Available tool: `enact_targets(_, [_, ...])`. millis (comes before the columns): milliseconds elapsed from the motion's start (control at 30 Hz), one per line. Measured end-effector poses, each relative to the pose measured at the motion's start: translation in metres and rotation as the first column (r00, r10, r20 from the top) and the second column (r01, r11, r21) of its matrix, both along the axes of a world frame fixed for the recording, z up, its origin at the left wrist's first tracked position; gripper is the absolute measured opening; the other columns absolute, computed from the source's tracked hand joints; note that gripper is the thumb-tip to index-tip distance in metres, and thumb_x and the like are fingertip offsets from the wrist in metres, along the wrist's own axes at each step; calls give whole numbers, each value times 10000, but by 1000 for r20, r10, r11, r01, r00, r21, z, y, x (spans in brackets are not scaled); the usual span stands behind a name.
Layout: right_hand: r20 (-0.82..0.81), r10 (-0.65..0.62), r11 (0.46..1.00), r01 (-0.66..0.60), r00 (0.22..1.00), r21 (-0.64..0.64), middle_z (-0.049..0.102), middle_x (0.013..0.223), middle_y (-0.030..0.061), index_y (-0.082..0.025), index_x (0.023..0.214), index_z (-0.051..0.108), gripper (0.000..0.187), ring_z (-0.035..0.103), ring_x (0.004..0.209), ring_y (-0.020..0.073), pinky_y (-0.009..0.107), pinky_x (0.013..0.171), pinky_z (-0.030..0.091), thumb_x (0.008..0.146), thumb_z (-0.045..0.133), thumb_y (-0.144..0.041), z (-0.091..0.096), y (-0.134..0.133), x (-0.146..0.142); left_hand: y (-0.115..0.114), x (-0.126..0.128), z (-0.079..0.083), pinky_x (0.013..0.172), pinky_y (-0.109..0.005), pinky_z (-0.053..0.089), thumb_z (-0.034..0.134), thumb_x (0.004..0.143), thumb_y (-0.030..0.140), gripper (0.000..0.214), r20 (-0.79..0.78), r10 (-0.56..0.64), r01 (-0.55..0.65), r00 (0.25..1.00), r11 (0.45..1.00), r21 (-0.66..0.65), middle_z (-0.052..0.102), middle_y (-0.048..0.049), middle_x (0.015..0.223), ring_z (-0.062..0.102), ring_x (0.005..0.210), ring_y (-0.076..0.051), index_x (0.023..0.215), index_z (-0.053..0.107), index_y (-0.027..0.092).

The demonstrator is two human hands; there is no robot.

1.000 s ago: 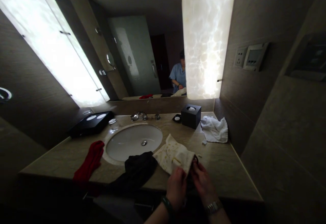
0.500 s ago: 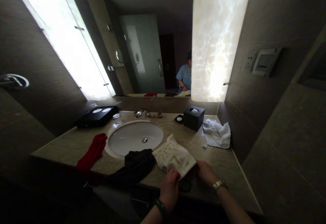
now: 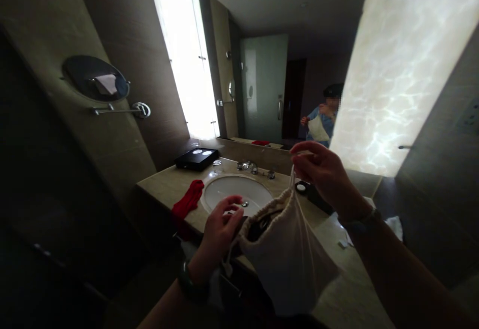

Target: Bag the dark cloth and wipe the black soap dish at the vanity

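Note:
A cream drawstring bag [image 3: 286, 264] hangs over the front of the counter, tilted, its gathered mouth partly open. Something dark shows inside the mouth, too dim to name. My right hand [image 3: 324, 174] is raised above the bag, fingers pinched on its drawstring, which is pulled taut upward. Beside the left of the mouth is my left hand [image 3: 219, 231], its thumb and fingers apart, with nothing visible between them. A loose knotted cord end dangles below it, against the bag's left side. Red cloth [image 3: 188, 199] lies over the counter's front edge, left of the sink.
The sink [image 3: 224, 185] with its chrome faucet [image 3: 249, 167] lies behind my hands. A black box [image 3: 196, 159] stands at the back left of the counter [image 3: 157, 181]. At right are a partly hidden dark tissue box and white cloth [image 3: 394, 228]. A round mirror [image 3: 95, 77] juts from the left wall.
The bag has been lifted off the counter, its mouth now facing up. My right hand has risen with the drawstring; my left hand has come off the bag's edge. The view has swung left.

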State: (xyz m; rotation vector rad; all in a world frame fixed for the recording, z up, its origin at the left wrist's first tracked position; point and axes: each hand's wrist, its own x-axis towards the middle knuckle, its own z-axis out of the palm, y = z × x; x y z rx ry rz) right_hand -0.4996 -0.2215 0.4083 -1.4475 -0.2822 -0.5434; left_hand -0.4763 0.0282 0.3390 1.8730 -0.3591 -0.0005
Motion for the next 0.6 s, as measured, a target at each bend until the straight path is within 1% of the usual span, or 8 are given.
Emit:
enact_targets(133, [80,135,989,-130,988,-69,583,500,-96,-144,885,643,53,485,435,16,125,432,342,867,672,-185,33,50,-16,5,-31,-7,1031,-396,491,690,823,527,674,74,-172,174,982,984,-29,624,-133,1382,606,1231,-262,1365,540,157])
enact_targets(233, [83,94,987,-82,992,-140,561,497,-132,-131,960,638,72,417,394,-9,104,437,313,900,635,-170,48,67,-20,13,-39,-7,965,-357,517,742,783,418,540,145,-236,228,961,971,65,709,-90,1181,656,1065,-239,1240,629,154])
enact_targets(300, [29,-16,973,22,999,-228,596,542,-126,-124,1007,642,121,435,418,1,112,452,330,902,639,-184,37,63,-25,29,-39,-10,829,-308,527,714,796,386,331,148,-257,242,955,964,112,717,-33,961,651,871,-199,1054,687,179])
enact_targets(367, [-100,-167,928,122,981,-351,690,708,-78,-131,1049,641,162,529,519,24,146,527,420,923,620,-232,1,56,-42,56,-38,-23,726,-282,512,680,812,392,232,52,-303,294,952,946,138,695,-8,846,633,773,-183,936,692,197])
enact_targets(433, [-285,-296,871,136,912,-473,738,921,-13,-145,1044,651,181,623,666,55,192,648,498,967,560,-282,-58,58,-76,93,-41,-45,719,-291,520,661,799,437,256,-104,-300,314,948,936,162,709,-25,847,657,791,-207,886,688,198])
enact_targets(533, [-596,-302,830,-102,744,-548,720,647,29,-143,753,711,244,666,575,159,262,561,508,918,536,-179,-171,86,-141,152,-51,-89,829,-362,539,658,728,538,406,-338,-213,302,917,924,236,741,-95,946,688,912,-286,913,687,177])
enact_targets(567, [-681,-352,779,-204,642,-594,767,746,76,-133,823,756,200,724,693,228,329,652,565,877,564,-135,-208,99,-160,170,-55,-104,860,-376,534,651,736,557,439,-392,-217,329,894,913,244,741,-109,980,685,944,-298,942,682,170])
enact_targets(600, [-712,-489,634,-354,504,-687,796,1072,95,-165,1072,767,286,745,999,263,390,916,585,864,579,-109,-242,113,-176,186,-59,-118,870,-375,528,646,761,558,437,-439,-240,369,866,900,235,736,-108,989,680,952,-294,958,672,169])
